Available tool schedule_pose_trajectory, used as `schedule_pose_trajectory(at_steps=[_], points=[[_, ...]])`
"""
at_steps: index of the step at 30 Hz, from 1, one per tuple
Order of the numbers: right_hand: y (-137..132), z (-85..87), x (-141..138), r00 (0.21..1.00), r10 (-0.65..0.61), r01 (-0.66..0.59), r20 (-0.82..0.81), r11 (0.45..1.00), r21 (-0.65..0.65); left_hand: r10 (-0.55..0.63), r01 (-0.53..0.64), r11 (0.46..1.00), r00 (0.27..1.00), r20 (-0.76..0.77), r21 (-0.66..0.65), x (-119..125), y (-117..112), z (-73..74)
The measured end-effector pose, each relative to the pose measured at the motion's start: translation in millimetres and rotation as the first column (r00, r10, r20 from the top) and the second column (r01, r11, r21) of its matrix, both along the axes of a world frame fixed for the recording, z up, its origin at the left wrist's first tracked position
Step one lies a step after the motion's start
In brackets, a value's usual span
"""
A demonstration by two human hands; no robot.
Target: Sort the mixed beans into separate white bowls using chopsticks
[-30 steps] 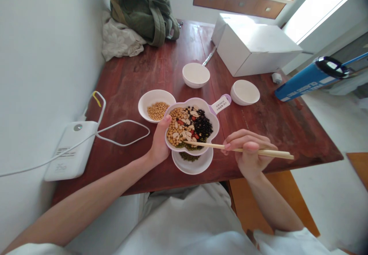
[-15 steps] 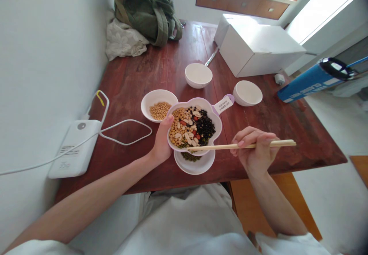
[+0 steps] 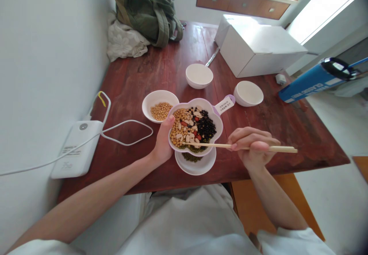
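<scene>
My left hand [image 3: 164,140] grips the left rim of a flower-shaped bowl [image 3: 219,123] with a lilac edge and a labelled handle. Inside it lie yellow soybeans [image 3: 176,126], black beans [image 3: 207,126], peanuts [image 3: 189,137] and green beans at the near side. My right hand [image 3: 253,146] is closed around wooden chopsticks [image 3: 220,145], whose tips reach in among the soybeans and peanuts. Partly hidden under the near side of the flower-shaped bowl is a white bowl [image 3: 197,169] with green mung beans [image 3: 191,157]. Another white bowl [image 3: 147,101] with soybeans stands to the left.
Two white bowls [image 3: 199,77] [image 3: 248,94] stand farther back. A white box [image 3: 258,52], a blue bottle [image 3: 313,80] and a white adapter [image 3: 280,79] are at the right. At the left lies a power bank [image 3: 77,147] with a looped cable [image 3: 129,121]; a green bag [image 3: 146,10] is behind.
The chopstick tips have shifted left and slightly up within the flower-shaped bowl, and my right hand has moved a little left with them. My left hand keeps its hold.
</scene>
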State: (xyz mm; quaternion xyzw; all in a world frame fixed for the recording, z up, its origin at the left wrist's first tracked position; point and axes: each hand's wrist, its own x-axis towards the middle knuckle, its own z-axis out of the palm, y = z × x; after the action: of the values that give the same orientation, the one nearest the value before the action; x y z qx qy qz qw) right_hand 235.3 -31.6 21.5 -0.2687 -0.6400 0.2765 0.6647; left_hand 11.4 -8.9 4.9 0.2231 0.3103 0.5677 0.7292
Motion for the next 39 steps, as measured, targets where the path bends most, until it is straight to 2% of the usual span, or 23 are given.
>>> schedule_pose_trajectory(at_steps=[4,8,12,21,25,31,39], points=[[7,12.4,3,0.996,0.061,-0.070,0.061,0.985,0.160,-0.010,0.010,1.000,1.000,0.013,0.003,1,0,2.8],[12,24.2,0,0.964,0.170,-0.209,0.202,0.960,0.188,-0.011,0.011,1.000,1.000,0.005,0.026,1,0,4.3],[18,32.5,-4,0.928,0.215,-0.284,0.305,0.937,0.204,0.007,-0.007,1.000,1.000,-0.009,0.012,0,0,2.3],[17,36.3,-9,0.923,0.213,-0.312,0.321,0.902,0.298,-0.001,0.001,1.000,1.000,-0.002,-0.021,0,-2,2.4],[7,35.7,-3,0.950,0.131,-0.230,0.284,0.908,0.351,-0.012,0.012,0.999,1.000,0.001,-0.037,-1,-2,2.5],[3,26.2,12,0.963,0.112,-0.172,0.247,0.957,0.235,-0.015,0.016,1.000,1.000,0.010,-0.021,-1,-1,2.0],[11,31.9,13,0.934,0.157,-0.233,0.320,0.949,0.215,-0.009,0.009,0.999,1.000,0.000,-0.032,-1,-2,1.0]])
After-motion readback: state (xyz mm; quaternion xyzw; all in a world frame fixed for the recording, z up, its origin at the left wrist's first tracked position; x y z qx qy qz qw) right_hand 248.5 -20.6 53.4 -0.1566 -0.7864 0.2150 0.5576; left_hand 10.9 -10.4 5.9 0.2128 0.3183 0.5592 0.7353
